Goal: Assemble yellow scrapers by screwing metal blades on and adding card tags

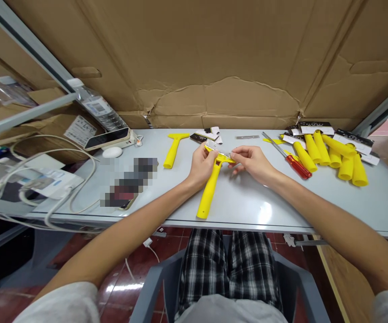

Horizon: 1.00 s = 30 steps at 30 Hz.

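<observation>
Clearly, the step in hand is best judged as fitting or adjusting the metal edge [223, 155] along the head of the yellow T-headed scraper [213, 181], which sits at the centre of the frame, head away from the wearer and handle slanting down towards the bottom. To do it well, I would steady the head with one hand, square the metal along it with the other, and press from the flat sides so that no fingertip rides the edge.

The left hand [200, 169] grips the head's left end, thumb laid over the front and fingers curled behind it. The right hand [253, 160] comes in from the right, thumb and index meeting at the head's other end, remaining fingers loosely bent; whether they pinch some small part is too small to tell. Both forearms slope inward from the frame's lower corners, elbows wide, wrists above the grey-white tabletop [248, 202].
</observation>
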{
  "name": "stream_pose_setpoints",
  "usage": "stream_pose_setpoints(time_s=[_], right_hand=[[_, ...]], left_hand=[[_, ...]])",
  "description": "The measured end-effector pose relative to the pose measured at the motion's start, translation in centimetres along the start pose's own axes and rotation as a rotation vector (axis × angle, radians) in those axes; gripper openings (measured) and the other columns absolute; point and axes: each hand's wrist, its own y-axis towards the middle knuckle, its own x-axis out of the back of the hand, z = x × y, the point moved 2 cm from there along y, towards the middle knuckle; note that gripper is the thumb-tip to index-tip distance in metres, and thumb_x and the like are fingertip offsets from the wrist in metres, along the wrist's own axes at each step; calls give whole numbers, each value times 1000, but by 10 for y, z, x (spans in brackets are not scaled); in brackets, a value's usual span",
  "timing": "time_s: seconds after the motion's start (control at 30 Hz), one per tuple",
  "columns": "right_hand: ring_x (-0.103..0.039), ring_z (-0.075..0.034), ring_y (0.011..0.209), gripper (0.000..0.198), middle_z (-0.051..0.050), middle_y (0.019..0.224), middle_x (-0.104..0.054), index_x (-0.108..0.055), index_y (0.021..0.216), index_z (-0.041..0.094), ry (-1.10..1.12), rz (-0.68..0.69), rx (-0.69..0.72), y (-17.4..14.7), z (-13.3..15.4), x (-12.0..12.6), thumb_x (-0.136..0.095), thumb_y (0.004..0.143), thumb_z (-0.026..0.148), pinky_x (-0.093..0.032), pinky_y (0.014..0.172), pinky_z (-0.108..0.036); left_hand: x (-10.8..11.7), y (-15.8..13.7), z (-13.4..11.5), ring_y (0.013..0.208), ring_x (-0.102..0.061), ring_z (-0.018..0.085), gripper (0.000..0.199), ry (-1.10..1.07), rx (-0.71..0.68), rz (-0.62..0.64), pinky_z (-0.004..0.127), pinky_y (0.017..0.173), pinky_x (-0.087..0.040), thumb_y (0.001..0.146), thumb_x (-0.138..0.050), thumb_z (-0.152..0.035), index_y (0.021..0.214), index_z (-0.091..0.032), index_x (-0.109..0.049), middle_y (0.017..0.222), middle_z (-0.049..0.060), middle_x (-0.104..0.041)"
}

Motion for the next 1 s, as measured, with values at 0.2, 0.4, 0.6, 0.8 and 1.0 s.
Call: stream_pose_setpoints(time_s=[0.2, 0.4, 0.6, 0.8, 1.0], right_hand=[[-76, -22, 90, 60, -13, 116, -71, -64, 101, 12, 118, -12, -58, 0, 0, 7, -93, 68, 53, -62, 62, -30], [-77, -26, 94, 58, -14, 120, -71, -67, 104, 12, 101, 14, -73, 1, -1, 11, -93, 69, 50, -63, 61, -32], [-76, -21, 84, 48, -17, 114, -72, -68, 108, 10, 73, 25, -72, 3, -1, 13, -89, 77, 40, -63, 63, -29], [-73, -17, 73, 40, -12, 94, -73, -59, 119, 12, 0, -14, -22, 3, 6, 16, -79, 85, 20, -61, 60, -26], [-73, -16, 72, 36, -12, 97, -73, -60, 107, 10, -57, -20, 10, 6, 7, 22, -83, 83, 25, -58, 58, -21]], left_hand=[[-2, -1, -3, 63, -64, 16, 44, -16, -34, 50, 31, 58, -55, 84, -83, -60, 92, -23, -61, 79, 0, -68], [-2, -3, -3, 68, -65, 16, 54, 16, -66, 103, 32, 64, -58, 81, -82, -71, 96, -23, -62, 86, 3, -71], [-1, 1, 4, 73, -66, 15, 48, 13, -85, 89, 29, 67, -56, 85, -81, -63, 99, -21, -64, 92, 5, -75], [4, 8, 4, 86, -73, 20, 26, -142, 124, 37, 28, 68, -57, 90, -70, -42, 99, -18, -73, 90, 6, -75], [11, 14, -4, 77, -71, 17, 21, -129, 195, 29, 27, 62, -58, 86, -75, -31, 100, -16, -75, 89, 5, -74]])
